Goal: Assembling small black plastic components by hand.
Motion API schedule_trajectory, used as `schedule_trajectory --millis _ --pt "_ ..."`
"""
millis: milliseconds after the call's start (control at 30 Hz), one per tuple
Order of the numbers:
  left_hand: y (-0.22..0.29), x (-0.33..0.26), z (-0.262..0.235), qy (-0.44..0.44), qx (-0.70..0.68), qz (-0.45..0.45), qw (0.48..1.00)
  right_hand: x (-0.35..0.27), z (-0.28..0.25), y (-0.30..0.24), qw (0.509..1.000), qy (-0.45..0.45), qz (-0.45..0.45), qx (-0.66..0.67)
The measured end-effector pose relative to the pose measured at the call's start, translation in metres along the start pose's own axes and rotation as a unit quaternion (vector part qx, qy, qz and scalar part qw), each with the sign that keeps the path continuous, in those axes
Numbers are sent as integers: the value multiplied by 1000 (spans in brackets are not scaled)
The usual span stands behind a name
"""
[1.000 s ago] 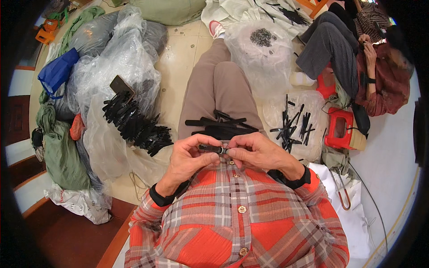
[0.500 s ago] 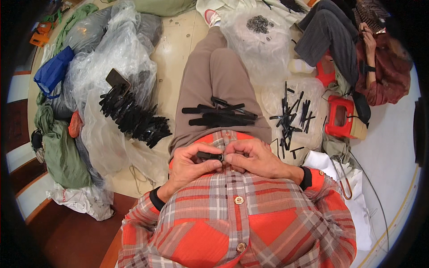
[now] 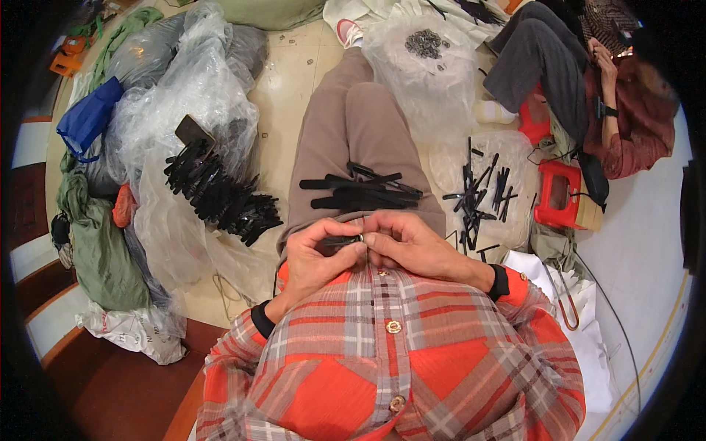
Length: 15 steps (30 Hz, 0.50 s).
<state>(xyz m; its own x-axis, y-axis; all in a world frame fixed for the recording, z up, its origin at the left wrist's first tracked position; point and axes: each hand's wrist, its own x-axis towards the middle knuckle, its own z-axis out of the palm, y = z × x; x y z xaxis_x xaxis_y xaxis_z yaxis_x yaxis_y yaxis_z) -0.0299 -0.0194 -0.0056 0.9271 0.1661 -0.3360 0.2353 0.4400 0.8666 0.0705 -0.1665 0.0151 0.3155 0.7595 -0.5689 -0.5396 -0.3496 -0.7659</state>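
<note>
Close against my shirt front, my left hand [image 3: 320, 253] pinches a black strip [image 3: 343, 240] between thumb and fingers. A small shiny piece shows at the strip's right end, where my right hand [image 3: 412, 246] closes its thumb and fingers on it. My fingertips hide most of that small piece, so its kind cannot be made out. Several flat black strips [image 3: 364, 197] lie across my thighs just beyond my hands. To the left, a long heap of black strips [image 3: 220, 195] rests on clear plastic sheeting [image 3: 165, 220].
More black strips [image 3: 478, 195] lie scattered on plastic at the right, beside a red plastic frame [image 3: 557, 195]. Small dark pieces [image 3: 425, 42] sit on a clear bag [image 3: 423, 92] ahead. A co-worker's legs [image 3: 540, 59] are at the far right. A blue bag [image 3: 88, 117] lies left.
Both hands have risen slightly, away from my belly toward my lap. The black strip in my left hand has turned, and my fingers stay pinched together around its end.
</note>
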Motion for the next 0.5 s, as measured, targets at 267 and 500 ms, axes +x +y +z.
schedule_trajectory --millis 267,500 --pt "11 18 -7 30 323 133 936 28 6 -7 740 132 -307 -584" --pt "9 14 -6 37 332 37 942 33 1 -1 787 84 -267 -550"
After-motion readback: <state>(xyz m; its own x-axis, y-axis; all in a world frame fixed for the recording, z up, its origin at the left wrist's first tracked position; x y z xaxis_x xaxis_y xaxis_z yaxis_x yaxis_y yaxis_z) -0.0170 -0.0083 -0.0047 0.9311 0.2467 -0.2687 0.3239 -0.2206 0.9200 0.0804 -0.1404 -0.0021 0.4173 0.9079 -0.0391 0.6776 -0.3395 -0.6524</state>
